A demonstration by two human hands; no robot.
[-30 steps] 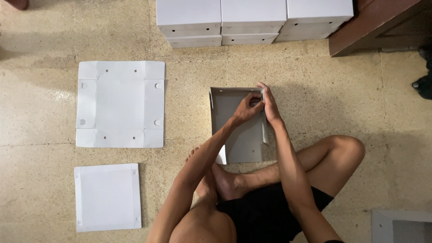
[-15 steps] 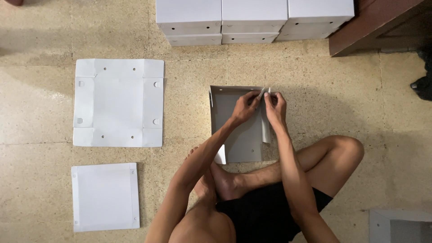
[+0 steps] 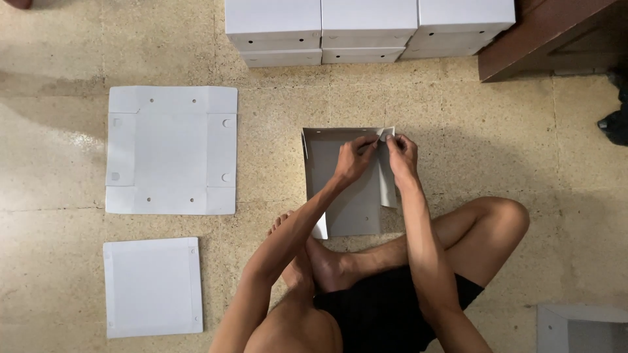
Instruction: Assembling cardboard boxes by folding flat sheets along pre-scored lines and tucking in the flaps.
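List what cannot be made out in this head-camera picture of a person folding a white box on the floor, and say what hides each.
- Box corner: covered by left hand and right hand.
- Grey tray: cut off by the frame's bottom edge.
- Dark object: cut off at the right edge.
- Stacked white boxes: tops cropped.

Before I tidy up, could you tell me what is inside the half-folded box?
The box looks empty: only its grey base shows. Both hands cover the far corner.

Bare floor (image 3: 275,104) left; stacked white boxes (image 3: 369,29) block ahead.
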